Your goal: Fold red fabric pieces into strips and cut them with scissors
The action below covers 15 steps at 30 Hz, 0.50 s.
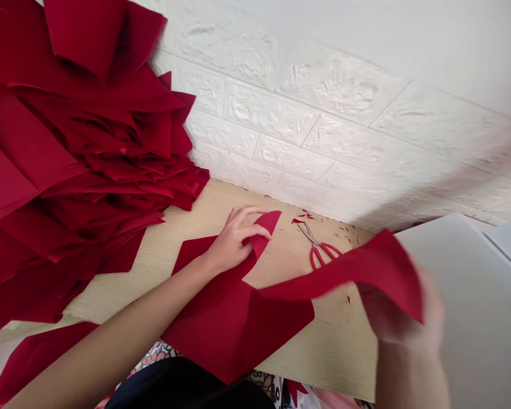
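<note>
A red fabric piece [221,318] lies partly on the wooden table, with one long flap lifted to the right. My left hand [236,238] pinches its upper corner between thumb and fingers, close to the table. On the right, my right hand [426,312] holds up the end of the raised flap. That hand is smeared by motion, and the fabric covers part of its fingers. Between the hands, just behind the raised flap, lie scissors [317,244] with red handles, their blades slightly apart.
A large heap of red fabric pieces [111,153] fills the left side. Another red piece [38,358] lies at the lower left. Behind the table [323,352] rises a white brick-patterned wall [272,113]. Small red scraps [304,216] lie along it. A pale grey box-like object [481,312] stands right.
</note>
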{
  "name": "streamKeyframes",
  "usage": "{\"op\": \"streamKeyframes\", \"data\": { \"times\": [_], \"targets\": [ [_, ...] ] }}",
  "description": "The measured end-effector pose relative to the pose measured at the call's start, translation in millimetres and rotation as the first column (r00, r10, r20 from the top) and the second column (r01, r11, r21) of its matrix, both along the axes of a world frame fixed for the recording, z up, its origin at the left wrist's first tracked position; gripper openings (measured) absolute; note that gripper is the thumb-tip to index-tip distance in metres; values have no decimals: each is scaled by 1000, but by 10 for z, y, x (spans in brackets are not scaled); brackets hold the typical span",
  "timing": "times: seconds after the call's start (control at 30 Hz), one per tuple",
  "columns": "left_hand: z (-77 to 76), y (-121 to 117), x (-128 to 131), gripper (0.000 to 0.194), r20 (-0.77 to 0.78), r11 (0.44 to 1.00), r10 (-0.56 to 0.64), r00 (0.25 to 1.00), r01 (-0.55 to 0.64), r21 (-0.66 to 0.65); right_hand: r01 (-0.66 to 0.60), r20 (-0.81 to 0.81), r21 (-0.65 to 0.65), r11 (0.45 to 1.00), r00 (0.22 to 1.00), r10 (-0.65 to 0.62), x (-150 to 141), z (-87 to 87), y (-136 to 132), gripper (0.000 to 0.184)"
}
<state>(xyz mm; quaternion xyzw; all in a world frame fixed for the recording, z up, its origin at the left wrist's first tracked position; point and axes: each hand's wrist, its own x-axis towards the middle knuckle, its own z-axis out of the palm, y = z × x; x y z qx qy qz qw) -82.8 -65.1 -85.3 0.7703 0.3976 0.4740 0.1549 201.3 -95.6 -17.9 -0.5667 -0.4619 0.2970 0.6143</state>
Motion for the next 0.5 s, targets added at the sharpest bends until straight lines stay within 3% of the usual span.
{"op": "streamKeyframes", "data": {
  "times": [0.07,0.23,0.3,0.37,0.5],
  "targets": [
    [-64,-43,15,39,71,996,-60,996,65,-60,-176,-97,-176,969,982,161,-328,-197,94,41],
    [-55,-91,60,34,138,990,-52,989,70,-126,-408,65,-270,872,896,440,-995,-583,83,46],
    [-54,-68,92,34,178,979,-24,984,59,-194,-472,64,-265,841,862,503,-1122,-651,29,54],
    [-82,-38,128,47,208,957,-9,978,69,-282,-512,74,-245,823,837,543,-1176,-672,-16,63],
    [-140,-14,168,59,187,928,-56,981,120,-353,-534,-62,-312,786,837,544,-1152,-668,-17,50]
  ]
}}
